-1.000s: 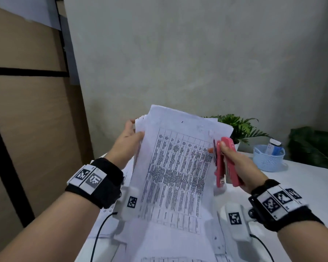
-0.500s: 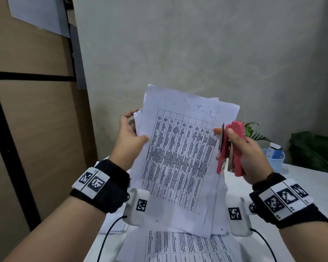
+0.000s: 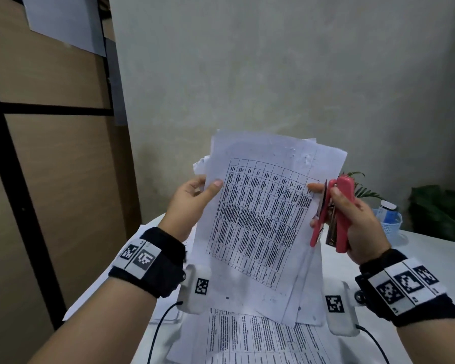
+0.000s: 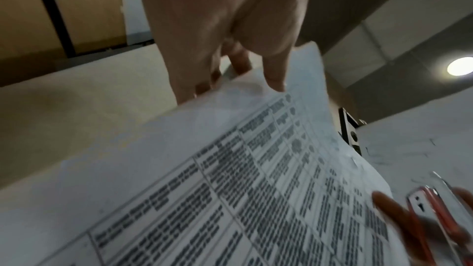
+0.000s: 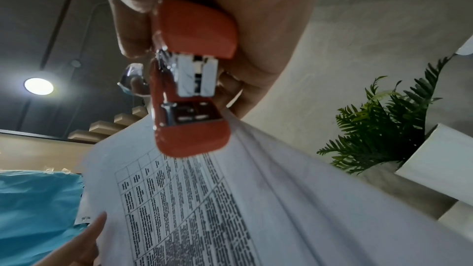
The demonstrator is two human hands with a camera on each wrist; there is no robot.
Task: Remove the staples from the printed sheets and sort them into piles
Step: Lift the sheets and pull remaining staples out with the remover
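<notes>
A bundle of printed sheets (image 3: pixel 260 219) with a table of text is held upright above the table. My left hand (image 3: pixel 208 187) pinches its left edge, thumb on the front page and fingers behind. My right hand (image 3: pixel 352 219) grips a pink stapler (image 3: pixel 338 214) at the bundle's right edge, with its forefinger tip touching the front page. In the left wrist view my thumb (image 4: pixel 275 76) lies on the sheets (image 4: pixel 230 189), with the stapler (image 4: pixel 435 219) at the lower right. The right wrist view shows the stapler (image 5: pixel 192 78) end-on above the sheets (image 5: pixel 230 209).
More printed sheets (image 3: pixel 260 342) lie on the white table (image 3: pixel 431 258) under the bundle. A blue basket (image 3: pixel 392 225) with a bottle and a green plant (image 3: pixel 360 185) stand at the back right. A wood-panelled wall is on the left.
Both hands have raised the bundle clear of the sheets on the table. The stapler has come up with it along the right edge.
</notes>
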